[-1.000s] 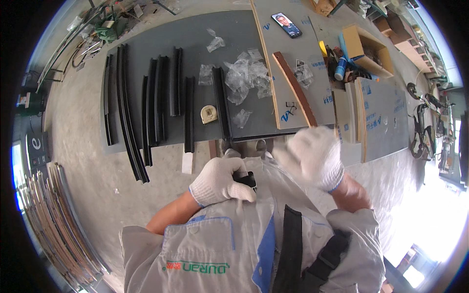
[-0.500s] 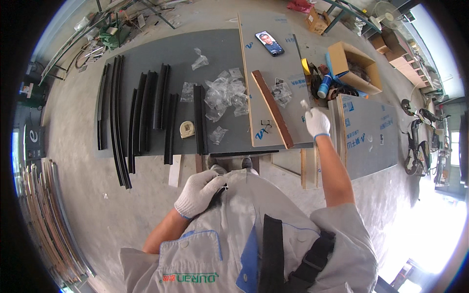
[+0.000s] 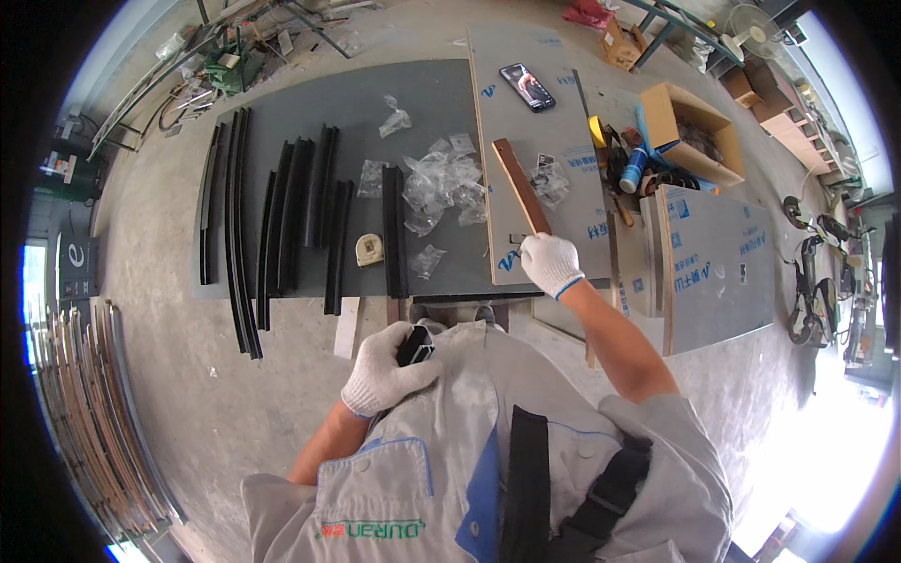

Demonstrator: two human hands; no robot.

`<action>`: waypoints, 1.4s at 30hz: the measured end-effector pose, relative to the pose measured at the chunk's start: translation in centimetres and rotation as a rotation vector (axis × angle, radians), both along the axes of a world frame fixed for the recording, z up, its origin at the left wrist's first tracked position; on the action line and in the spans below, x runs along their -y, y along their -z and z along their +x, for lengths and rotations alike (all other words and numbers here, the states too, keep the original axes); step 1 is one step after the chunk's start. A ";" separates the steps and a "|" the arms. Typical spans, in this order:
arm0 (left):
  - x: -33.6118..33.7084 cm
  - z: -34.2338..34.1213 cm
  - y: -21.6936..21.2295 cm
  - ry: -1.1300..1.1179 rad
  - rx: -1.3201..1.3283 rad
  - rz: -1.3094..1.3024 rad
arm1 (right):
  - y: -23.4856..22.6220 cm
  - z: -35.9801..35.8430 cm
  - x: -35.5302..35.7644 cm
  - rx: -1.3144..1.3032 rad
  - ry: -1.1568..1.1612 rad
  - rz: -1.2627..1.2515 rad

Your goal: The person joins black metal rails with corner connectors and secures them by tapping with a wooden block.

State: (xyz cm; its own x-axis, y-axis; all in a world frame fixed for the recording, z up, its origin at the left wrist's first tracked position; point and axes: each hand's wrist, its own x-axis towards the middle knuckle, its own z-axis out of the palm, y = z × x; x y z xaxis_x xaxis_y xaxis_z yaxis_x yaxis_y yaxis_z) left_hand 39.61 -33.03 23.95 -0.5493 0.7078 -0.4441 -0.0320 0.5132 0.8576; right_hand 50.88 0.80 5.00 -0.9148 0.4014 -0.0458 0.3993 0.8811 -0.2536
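Note:
Near my waist, my left hand, in a white knit glove, is closed around a short-looking black profile. Its hollow end shows beside the thumb, and the rest is hidden by the glove and my clothes. My right hand, also gloved, is closed over the near end of a brown wooden bar. That bar lies slanted on a grey board with blue print. Beside it are a clear plastic bag of small parts and a phone.
Several long black profiles lie side by side on the dark table, some overhanging its near edge. A tape measure and a heap of clear bags lie among them. Rightward stand an open cardboard box, a blue can and stacked boards.
My right hand has moved left from beside the board onto the wooden bar's near end. My left hand has turned, so the black profile's end shows more. The phone's picture has changed.

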 end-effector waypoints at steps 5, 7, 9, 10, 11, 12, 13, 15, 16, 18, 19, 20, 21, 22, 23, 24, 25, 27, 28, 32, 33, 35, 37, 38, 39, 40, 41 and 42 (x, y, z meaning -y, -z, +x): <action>0.2 -1.3 -0.1 -0.059 0.124 0.034 | 0.5 -0.1 2.6 0.005 0.145 0.005; 0.6 -1.9 0.2 -0.016 0.121 0.025 | 0.0 -1.4 2.7 -0.098 0.249 -0.018; 0.9 -2.6 0.1 0.035 0.119 -0.011 | -0.4 -3.1 2.8 -0.013 0.270 -0.024; 1.0 -2.9 0.2 0.062 0.103 -0.013 | -0.7 -3.9 2.7 0.079 0.273 -0.009; 1.1 -3.4 0.2 0.105 0.076 -0.035 | -0.9 -4.7 2.6 0.171 0.277 0.004; 1.2 -3.8 0.0 0.108 0.062 -0.028 | -0.1 -5.4 2.6 0.186 0.304 -0.007; 1.1 -4.1 -0.4 0.116 0.053 -0.022 | 1.0 -5.7 2.4 0.157 0.344 0.004; 1.4 -4.8 -0.4 0.098 0.022 0.008 | 2.1 -6.0 2.3 0.146 0.363 0.019; 1.9 -5.1 -0.4 0.084 0.010 0.015 | 2.1 -6.2 2.4 0.116 0.402 -0.008; 2.8 -6.1 0.1 0.118 0.014 -0.015 | 2.0 -6.5 2.5 0.056 0.482 -0.061; 3.3 -6.7 0.4 0.133 0.019 -0.030 | 1.5 -6.5 2.5 -0.088 0.529 -0.169; 3.6 -7.1 0.6 0.150 0.004 -0.031 | 0.9 -6.1 2.3 -0.233 0.572 -0.276; 3.8 -7.5 0.8 0.168 -0.010 -0.031 | 0.4 -5.7 2.0 -0.381 0.613 -0.382; 4.1 -7.9 0.8 0.188 -0.026 -0.034 | 0.1 -5.6 1.9 -0.597 0.667 -0.561; 4.2 -8.2 0.8 0.197 -0.022 -0.042 | -0.2 -5.4 1.4 -0.610 0.786 -0.742; 4.2 -8.5 0.8 0.206 -0.018 -0.050 | -0.5 -4.9 1.1 -0.633 0.867 -0.909; 4.2 -8.6 0.9 0.209 -0.015 -0.057 | -1.2 -4.8 1.0 -0.655 0.939 -1.078; 4.1 -8.8 2.1 0.164 -0.073 0.039 | -2.2 -4.5 1.6 -0.794 0.893 -1.155; 4.1 -8.6 2.4 0.138 -0.101 0.089 | -3.1 -4.3 2.0 -0.860 0.864 -1.192; 1.6 -8.2 1.3 0.110 -0.129 0.083 | -7.8 -3.5 4.3 -0.931 0.740 -1.197; 0.8 -7.7 0.9 0.114 -0.153 0.097 | -8.7 -3.2 4.3 -0.925 0.718 -1.150; -0.2 -6.5 -0.1 0.120 -0.203 0.109 | -10.6 -2.5 4.7 -0.911 0.676 -1.068; -1.0 -5.6 0.0 0.124 -0.196 0.130 | -16.7 -1.7 7.3 -0.774 0.324 -0.750; -1.6 -5.1 -0.4 0.124 -0.226 0.146 | -19.4 -1.0 9.1 -0.729 0.186 -0.733; -2.0 -4.5 -1.0 0.131 -0.254 0.159 | -21.5 -0.2 10.7 -0.688 0.057 -0.716; -2.4 -4.1 -1.4 0.147 -0.266 0.202 | -22.7 0.1 11.6 -0.710 -0.059 -0.670; -2.8 -3.6 -1.7 0.148 -0.301 0.222 | -23.7 0.4 12.0 -0.732 -0.176 -0.607; -3.0 -3.1 -2.1 0.150 -0.335 0.241 | -24.2 0.7 12.4 -0.726 -0.206 -0.608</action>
State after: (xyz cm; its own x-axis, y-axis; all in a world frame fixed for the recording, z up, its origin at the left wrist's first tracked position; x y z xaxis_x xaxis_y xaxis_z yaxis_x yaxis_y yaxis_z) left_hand 36.53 -30.07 26.06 -0.5182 0.8523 -0.0711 0.3276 0.2746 0.9040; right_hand 51.57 -11.64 29.20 -0.8520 0.3240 0.4113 -0.1821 0.5532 -0.8129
